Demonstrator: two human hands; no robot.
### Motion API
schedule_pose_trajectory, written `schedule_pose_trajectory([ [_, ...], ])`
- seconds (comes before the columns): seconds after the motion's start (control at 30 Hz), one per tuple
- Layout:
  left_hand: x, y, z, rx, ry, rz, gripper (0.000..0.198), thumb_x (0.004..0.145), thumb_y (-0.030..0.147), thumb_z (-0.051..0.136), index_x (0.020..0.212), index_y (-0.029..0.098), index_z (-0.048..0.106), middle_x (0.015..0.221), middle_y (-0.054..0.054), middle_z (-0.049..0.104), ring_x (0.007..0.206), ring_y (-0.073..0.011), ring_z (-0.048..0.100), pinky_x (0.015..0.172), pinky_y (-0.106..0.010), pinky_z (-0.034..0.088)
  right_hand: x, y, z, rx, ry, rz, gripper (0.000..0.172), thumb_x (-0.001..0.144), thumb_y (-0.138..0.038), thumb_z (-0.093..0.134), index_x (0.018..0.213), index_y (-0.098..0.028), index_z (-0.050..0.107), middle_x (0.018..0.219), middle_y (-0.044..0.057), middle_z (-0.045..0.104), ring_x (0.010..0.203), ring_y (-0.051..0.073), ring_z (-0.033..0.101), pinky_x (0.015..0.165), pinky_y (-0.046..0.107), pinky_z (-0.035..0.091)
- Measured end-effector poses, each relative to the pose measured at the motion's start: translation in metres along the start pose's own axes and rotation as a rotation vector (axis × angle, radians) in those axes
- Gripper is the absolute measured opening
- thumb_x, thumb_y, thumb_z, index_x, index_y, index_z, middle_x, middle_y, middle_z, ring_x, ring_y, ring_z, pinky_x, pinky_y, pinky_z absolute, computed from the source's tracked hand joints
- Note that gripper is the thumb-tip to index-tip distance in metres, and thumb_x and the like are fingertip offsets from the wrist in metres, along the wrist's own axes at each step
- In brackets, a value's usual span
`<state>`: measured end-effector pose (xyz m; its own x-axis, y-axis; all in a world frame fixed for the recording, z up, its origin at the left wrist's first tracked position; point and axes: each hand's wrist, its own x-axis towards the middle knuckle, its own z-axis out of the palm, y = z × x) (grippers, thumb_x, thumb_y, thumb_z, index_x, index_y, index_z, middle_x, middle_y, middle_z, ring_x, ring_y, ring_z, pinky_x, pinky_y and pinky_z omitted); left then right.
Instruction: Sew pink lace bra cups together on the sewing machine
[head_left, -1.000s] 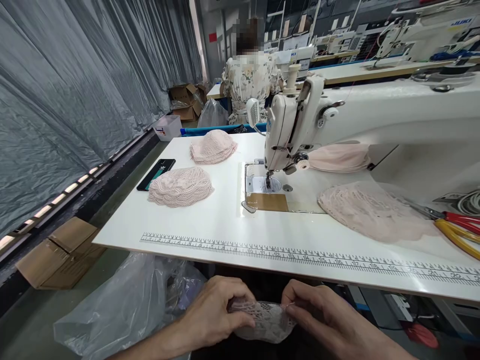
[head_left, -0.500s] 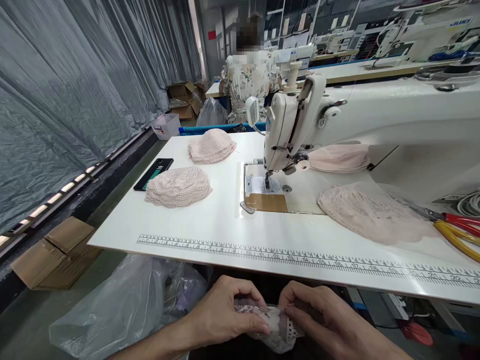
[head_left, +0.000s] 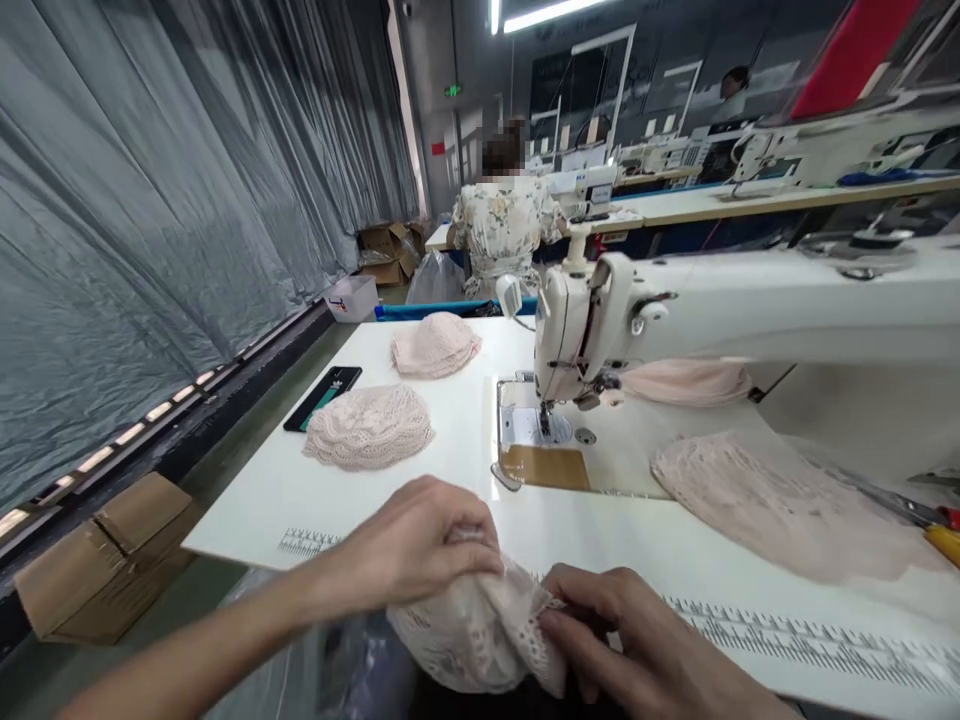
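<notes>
In the head view, a pale lace piece (head_left: 472,630) is being held over the near edge of the table (head_left: 450,470), in front of the sewing machine (head_left: 585,320). It is being gripped from above by the left hand (head_left: 420,545), whose fingers are curled shut over the fabric, while its scalloped edge is being pinched between thumb and fingers of the right hand (head_left: 630,640). A lace stack (head_left: 367,427) and a phone (head_left: 324,397) are lying to the far left, a larger lace pile (head_left: 765,500) to the right. Judged from this, the handling is being done best when the edges are being matched under light tension, so that the openwork is not being stretched or snagged.
</notes>
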<state>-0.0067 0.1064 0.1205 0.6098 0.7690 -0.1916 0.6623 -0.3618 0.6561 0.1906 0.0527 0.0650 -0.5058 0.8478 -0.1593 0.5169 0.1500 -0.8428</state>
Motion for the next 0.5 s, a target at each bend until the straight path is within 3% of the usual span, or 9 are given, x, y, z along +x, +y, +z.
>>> schedule_pose_trajectory([
  [0.1,0.051,0.000,-0.036,0.187,-0.132,0.016,0.017,0.074,0.032,0.066,0.072,0.015,0.066,0.058,0.004,0.058,0.057,-0.0097,0.050,0.050,-0.019,0.031,0.027,0.007,-0.014,-0.007,-0.052,-0.003,0.025,0.082,-0.015,0.032,0.070,-0.019,0.054,0.054,-0.004,0.053,0.047,0.010,0.055,0.047,0.018,0.041],
  [0.17,0.089,-0.003,-0.047,0.213,-0.216,0.010,0.013,0.071,0.027,0.069,0.070,0.014,0.066,0.058,0.004,0.055,0.057,-0.0093,0.049,0.049,-0.019,0.030,0.039,0.021,-0.029,-0.072,-0.002,0.008,0.022,0.075,-0.010,0.033,0.069,-0.019,0.052,0.059,-0.002,0.057,0.050,0.012,0.056,0.049,0.020,0.043],
  [0.27,0.134,-0.013,-0.044,0.205,-0.294,0.019,0.008,0.069,0.020,0.070,0.069,0.014,0.066,0.060,0.004,0.057,0.058,-0.0096,0.051,0.050,-0.018,0.033,0.042,0.045,-0.057,-0.245,0.194,-0.021,0.019,0.078,-0.012,0.033,0.078,-0.020,0.050,0.075,0.003,0.061,0.067,0.018,0.059,0.062,0.029,0.047],
  [0.33,0.153,-0.021,-0.037,0.201,-0.322,0.025,0.008,0.069,0.020,0.071,0.070,0.014,0.066,0.060,0.003,0.059,0.059,-0.0098,0.051,0.051,-0.018,0.032,0.039,0.056,-0.072,-0.380,0.285,-0.109,0.022,0.080,-0.013,0.031,0.088,-0.021,0.050,0.083,0.004,0.062,0.070,0.019,0.061,0.062,0.031,0.048],
  [0.5,0.173,-0.033,-0.027,0.204,-0.382,0.028,0.012,0.066,0.024,0.074,0.070,0.016,0.066,0.062,0.004,0.060,0.063,-0.0109,0.053,0.054,-0.019,0.034,0.044,0.058,-0.083,-0.566,0.276,-0.443,0.049,0.078,-0.002,0.027,0.118,-0.023,0.047,0.110,0.009,0.059,0.084,0.016,0.065,0.063,0.025,0.054],
])
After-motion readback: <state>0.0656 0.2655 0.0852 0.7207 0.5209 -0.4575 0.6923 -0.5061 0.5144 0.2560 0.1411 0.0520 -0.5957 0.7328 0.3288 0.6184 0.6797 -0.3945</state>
